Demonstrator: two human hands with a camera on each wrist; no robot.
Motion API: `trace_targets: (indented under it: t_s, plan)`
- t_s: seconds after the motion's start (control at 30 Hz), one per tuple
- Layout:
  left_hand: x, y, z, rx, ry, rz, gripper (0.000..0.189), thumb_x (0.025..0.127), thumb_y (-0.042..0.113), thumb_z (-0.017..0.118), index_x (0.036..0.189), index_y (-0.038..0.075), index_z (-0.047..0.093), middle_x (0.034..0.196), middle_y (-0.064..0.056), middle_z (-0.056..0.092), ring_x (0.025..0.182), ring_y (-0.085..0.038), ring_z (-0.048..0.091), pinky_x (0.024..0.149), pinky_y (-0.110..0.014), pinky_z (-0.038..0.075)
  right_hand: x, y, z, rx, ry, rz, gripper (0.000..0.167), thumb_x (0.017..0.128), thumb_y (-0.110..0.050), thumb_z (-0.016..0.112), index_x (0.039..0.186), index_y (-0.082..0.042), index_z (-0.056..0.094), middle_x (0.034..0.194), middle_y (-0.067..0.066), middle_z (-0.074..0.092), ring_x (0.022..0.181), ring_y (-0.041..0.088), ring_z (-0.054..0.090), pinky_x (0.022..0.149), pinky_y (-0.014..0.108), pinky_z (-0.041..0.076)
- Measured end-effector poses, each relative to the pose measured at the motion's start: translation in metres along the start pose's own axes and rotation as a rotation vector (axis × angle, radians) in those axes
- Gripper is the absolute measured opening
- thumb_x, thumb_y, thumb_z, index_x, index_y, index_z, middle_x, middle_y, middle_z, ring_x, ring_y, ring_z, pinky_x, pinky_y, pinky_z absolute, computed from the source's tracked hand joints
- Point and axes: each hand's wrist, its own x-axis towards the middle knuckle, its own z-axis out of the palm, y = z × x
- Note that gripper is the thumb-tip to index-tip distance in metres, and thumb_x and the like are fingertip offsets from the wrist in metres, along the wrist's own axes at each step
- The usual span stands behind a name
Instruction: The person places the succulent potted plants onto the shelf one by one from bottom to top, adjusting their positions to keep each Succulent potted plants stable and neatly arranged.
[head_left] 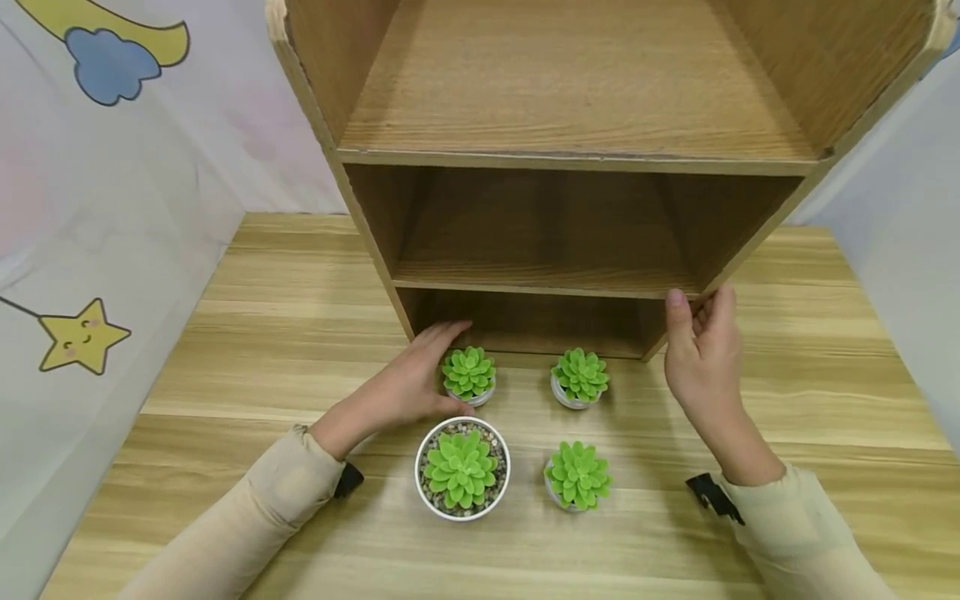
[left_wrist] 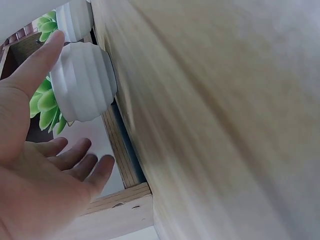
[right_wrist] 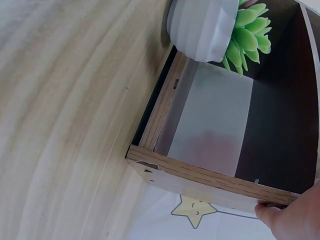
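My left hand (head_left: pixel 408 379) is beside a small potted succulent (head_left: pixel 468 373) at the shelf's front left. Its fingers are spread and loosely bent; in the left wrist view the fingertips (left_wrist: pixel 102 167) stand apart from the white ribbed pot (left_wrist: pixel 82 82). The thumb lies between this plant and a larger potted succulent (head_left: pixel 461 469) filled with pebbles. My right hand (head_left: pixel 703 358) grips the right side edge of a wooden shelf (head_left: pixel 570 162), thumb in front and fingers outside. Part of that grip is hidden. Two more small succulents, one at the back (head_left: pixel 580 377) and one nearer (head_left: pixel 577 477), stand right of centre.
The shelf has several stacked compartments and stands upright on a wood-grain table (head_left: pixel 247 350). White cloth walls with a yellow star (head_left: pixel 84 337) and a blue cloud (head_left: pixel 112 65) enclose the table. Its lowest compartment (head_left: pixel 540 321) opens toward the plants.
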Motion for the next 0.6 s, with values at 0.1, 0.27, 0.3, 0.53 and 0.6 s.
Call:
trace_targets:
  t_s: [0.1,0.27,0.3,0.53,0.6]
  plan:
    - [0.0,-0.001,0.0,-0.019,-0.002,-0.011,0.114,0.065,0.038,0.093,0.153,0.005,0.028,0.15,-0.016,0.036,0.138,-0.032,0.031,0.113,-0.047,0.027,0.002,0.003,0.003,-0.002,0.032,-0.012,0.034,0.104,-0.018,0.049,0.131,0.003,0.045,0.1,0.004,0.058,0.089,0.013,0.056,0.074,0.02,0.044]
    - [0.0,-0.002,0.002,-0.062,-0.02,-0.016,0.111,0.066,0.035,0.093,0.152,0.005,0.029,0.146,-0.014,0.041,0.134,-0.03,0.038,0.111,-0.045,0.03,0.005,0.007,0.006,-0.013,0.076,-0.007,0.033,0.103,-0.017,0.051,0.124,0.008,0.045,0.092,-0.001,0.056,0.082,0.012,0.053,0.069,0.023,0.04]
    - [0.0,-0.002,0.002,-0.07,-0.022,-0.015,0.11,0.067,0.034,0.093,0.152,0.005,0.03,0.146,-0.014,0.042,0.134,-0.03,0.039,0.111,-0.045,0.031,0.005,0.007,0.007,-0.021,0.085,-0.005,0.033,0.103,-0.017,0.051,0.124,0.009,0.045,0.091,-0.003,0.055,0.08,0.011,0.052,0.068,0.023,0.039]
    - [0.0,-0.005,0.002,-0.146,-0.02,0.0,0.106,0.066,0.031,0.093,0.149,0.001,0.034,0.143,-0.012,0.047,0.129,-0.026,0.045,0.111,-0.04,0.031,0.009,0.003,0.011,-0.012,0.132,0.013,0.034,0.103,-0.019,0.052,0.126,0.007,0.048,0.093,-0.006,0.055,0.085,0.011,0.051,0.073,0.023,0.039]
    - [-0.001,-0.006,0.002,-0.158,-0.02,0.001,0.105,0.066,0.031,0.093,0.148,0.0,0.035,0.142,-0.011,0.048,0.129,-0.025,0.045,0.111,-0.04,0.031,0.01,0.004,0.012,0.019,0.143,0.011,0.032,0.103,-0.021,0.052,0.126,0.002,0.051,0.095,-0.004,0.057,0.089,0.012,0.052,0.076,0.022,0.041]
